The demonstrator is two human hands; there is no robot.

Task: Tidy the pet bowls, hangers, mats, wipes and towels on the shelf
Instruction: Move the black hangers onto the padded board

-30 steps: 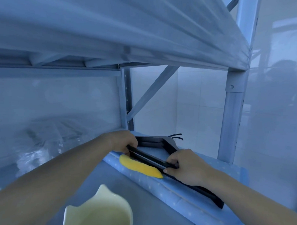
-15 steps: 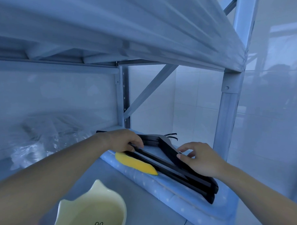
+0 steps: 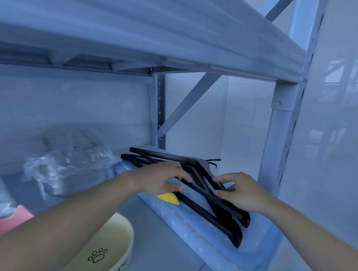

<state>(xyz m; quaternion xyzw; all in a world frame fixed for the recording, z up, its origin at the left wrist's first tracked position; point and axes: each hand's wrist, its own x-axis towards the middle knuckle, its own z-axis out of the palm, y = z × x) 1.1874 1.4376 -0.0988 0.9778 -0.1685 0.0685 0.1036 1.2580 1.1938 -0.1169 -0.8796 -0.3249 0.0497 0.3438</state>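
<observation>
The shelf frame (image 3: 279, 139) looks like painted metal, smooth with a dull satin sheen, its uprights punched with small holes. The black hangers (image 3: 218, 209) appear to be matt plastic or painted wood; which one cannot be told. They lie on a blue mat (image 3: 193, 233) with a soft, cloth-like surface dotted in white. A yellow piece (image 3: 170, 198) beside it looks smooth and matt. The pet bowl (image 3: 109, 246) has a glossy, glazed finish like ceramic, with a printed black paw mark. At the back, clear plastic wrapping (image 3: 71, 162) is crinkled and shiny. The wall (image 3: 336, 140) on the right is glossy and reflective, like tile.
</observation>
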